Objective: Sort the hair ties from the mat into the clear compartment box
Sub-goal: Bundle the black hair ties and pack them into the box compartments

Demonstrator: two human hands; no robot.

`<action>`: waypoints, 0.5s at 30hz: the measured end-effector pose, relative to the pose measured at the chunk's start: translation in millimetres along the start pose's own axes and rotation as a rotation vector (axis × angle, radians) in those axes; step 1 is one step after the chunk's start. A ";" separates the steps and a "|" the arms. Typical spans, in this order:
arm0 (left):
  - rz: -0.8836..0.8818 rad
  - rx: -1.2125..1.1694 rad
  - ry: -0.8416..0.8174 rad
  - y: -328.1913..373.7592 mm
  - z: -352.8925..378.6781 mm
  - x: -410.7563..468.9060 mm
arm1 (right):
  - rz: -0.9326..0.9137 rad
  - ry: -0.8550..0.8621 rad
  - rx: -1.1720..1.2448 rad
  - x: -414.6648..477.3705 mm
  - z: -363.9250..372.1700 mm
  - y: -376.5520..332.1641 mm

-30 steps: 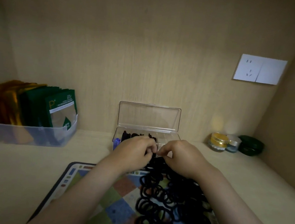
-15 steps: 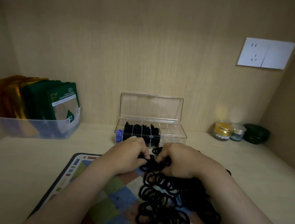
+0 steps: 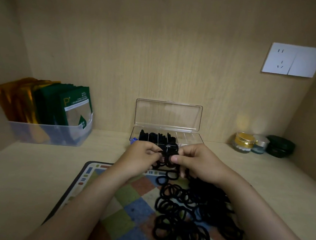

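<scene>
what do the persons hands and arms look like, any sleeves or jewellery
Both forearms are bare up to the bottom edge of the picture, with no sleeve in sight. The left hand and right hand wear no gloves. No watch, bracelet or ring shows. The thumbnail on the right hand looks short and unpainted.

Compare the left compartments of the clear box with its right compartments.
The left compartments are packed with black hair ties; the right compartments look bare. The left ones read dark, the right ones see-through. Both sit in the same clear box with its lid open.
</scene>
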State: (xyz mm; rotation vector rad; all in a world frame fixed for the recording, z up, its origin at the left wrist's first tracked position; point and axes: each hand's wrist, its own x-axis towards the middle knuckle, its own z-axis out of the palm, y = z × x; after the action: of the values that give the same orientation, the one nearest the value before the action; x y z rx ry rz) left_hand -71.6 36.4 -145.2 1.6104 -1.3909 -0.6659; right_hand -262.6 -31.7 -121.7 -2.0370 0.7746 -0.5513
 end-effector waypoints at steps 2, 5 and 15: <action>-0.080 -0.180 -0.047 2.8 5.5 -0.4 | 0.025 -0.046 0.143 -0.4 2.1 -1.3; -0.129 -0.440 -0.204 7.5 7.9 -4.6 | 0.074 -0.038 0.209 2.9 7.1 0.2; -0.178 -0.618 -0.299 6.4 8.8 -6.5 | 0.174 0.051 0.082 8.0 11.4 5.4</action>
State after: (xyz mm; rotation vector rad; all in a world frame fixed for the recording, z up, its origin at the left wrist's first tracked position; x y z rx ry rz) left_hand -83.7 40.3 -144.7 1.1698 -1.0916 -1.3375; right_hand -251.5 -33.2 -131.6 -1.8653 0.9338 -0.5283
